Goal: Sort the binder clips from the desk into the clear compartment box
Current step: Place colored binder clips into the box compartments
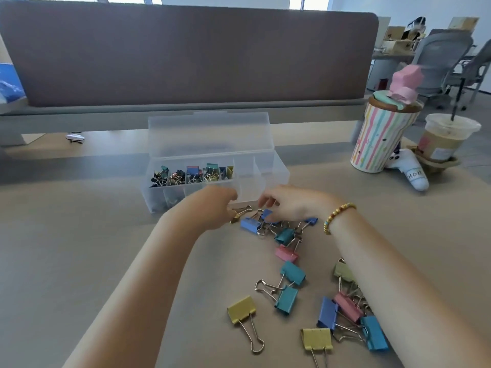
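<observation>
**Hands work a scatter of binder clips before an open sorting box**

A person's left hand (212, 207) and right hand (291, 205) meet over loose binder clips (288, 277) on a tan worktop (79, 248). The left grip is curled around a small gold clip (240, 212); the right hand's fingers hang loosely bent over a blue clip (251, 225), and whether they pinch anything cannot be told. A beaded bracelet (337, 216) circles the right wrist. Just beyond the hands stands the clear compartment box (273, 171), lid raised, its left compartments holding small clips, its right ones bare. A striped cup (377, 136) and an iced drink (446, 139) stand far right.
</observation>
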